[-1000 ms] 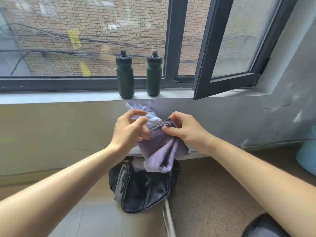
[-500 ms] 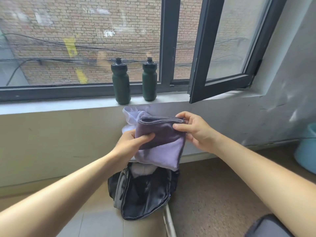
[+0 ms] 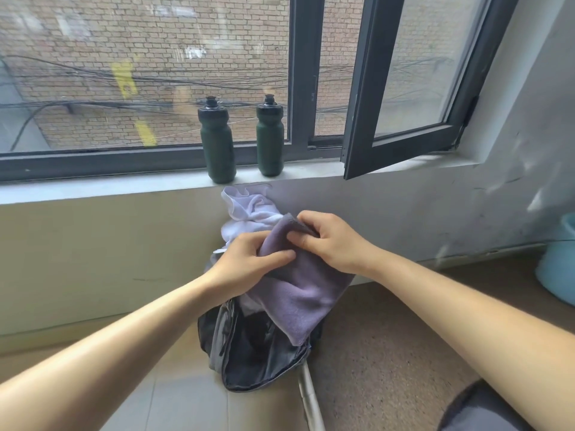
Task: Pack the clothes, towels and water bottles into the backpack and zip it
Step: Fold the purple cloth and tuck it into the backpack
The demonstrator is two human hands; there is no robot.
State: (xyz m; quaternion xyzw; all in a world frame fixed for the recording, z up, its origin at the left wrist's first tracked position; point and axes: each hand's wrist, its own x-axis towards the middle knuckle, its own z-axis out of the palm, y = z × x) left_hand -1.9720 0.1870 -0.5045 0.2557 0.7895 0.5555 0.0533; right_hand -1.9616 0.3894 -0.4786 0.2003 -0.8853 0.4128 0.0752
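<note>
Both our hands pinching the purple towel (image 3: 298, 293), left hand (image 3: 245, 262) at its edge, right hand (image 3: 333, 241) at the top fold, above the open backpack (image 3: 258, 353), two bottles (image 3: 217, 141) on the sill (image 3: 124, 188)

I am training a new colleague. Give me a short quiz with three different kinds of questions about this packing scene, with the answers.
1. True or false: both hands, the left hand and the right hand, grip the purple towel.
2. Multiple choice: where do the two dark green water bottles stand? A) inside the backpack B) on the windowsill C) on the floor
3. Fill in the blank: the black backpack below the towel lies on the floor with its main compartment ____.

Key:
1. True. Both hands pinch the towel's upper part above the bag.
2. B. They stand upright, side by side, on the windowsill.
3. Open (unzipped).
</note>
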